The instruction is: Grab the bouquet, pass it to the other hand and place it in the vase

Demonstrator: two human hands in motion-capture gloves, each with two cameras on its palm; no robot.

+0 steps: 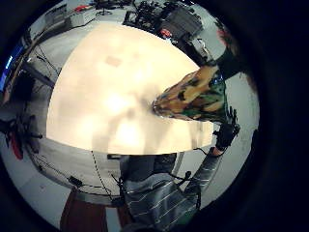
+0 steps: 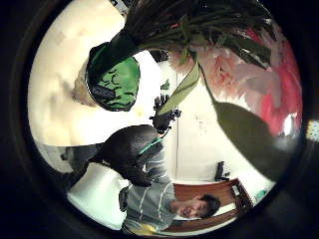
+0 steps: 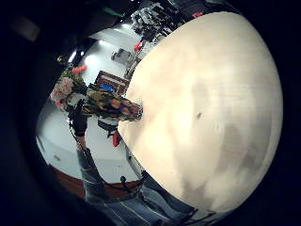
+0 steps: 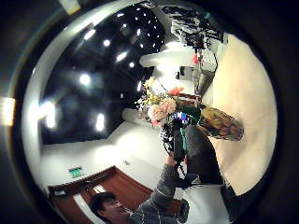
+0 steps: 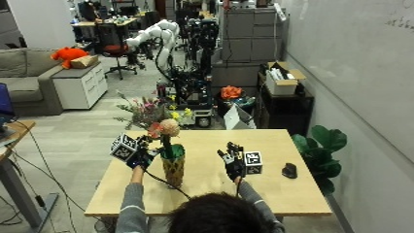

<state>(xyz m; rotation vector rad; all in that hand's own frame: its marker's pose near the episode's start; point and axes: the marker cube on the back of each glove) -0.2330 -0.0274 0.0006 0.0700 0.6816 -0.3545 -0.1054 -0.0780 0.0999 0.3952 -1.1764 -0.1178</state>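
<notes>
Starting at your left, your left hand [image 5: 138, 156] is hovering just beside the vase [image 5: 173, 169], raised level with its rim, but you cannot tell from any view whether its fingers are curled round the stems or relaxed. The bouquet [image 5: 155, 121] is sitting in the vase, its green stems dropping into the mouth while the pink, yellow and reddish blooms are spreading above and leaning a little toward your left side. In the left thumb side palm view the stems [image 2: 124, 42] are running straight into the green interior of the vase, with pale pink flowers filling the area close to the palm. The vase itself, patterned in yellow and green, is standing upright on the light wooden table [image 5: 271, 187], somewhat left of the table's middle. Moving right, your right hand [image 5: 233, 165] is lifting clear of the table, well apart from the vase, its fingers spread straight and holding nothing. Farther right, a small dark object [image 5: 289, 170] is lying on the tabletop near the edge, and a leafy potted plant [image 5: 321, 145] is standing on the floor beyond that side.
</notes>
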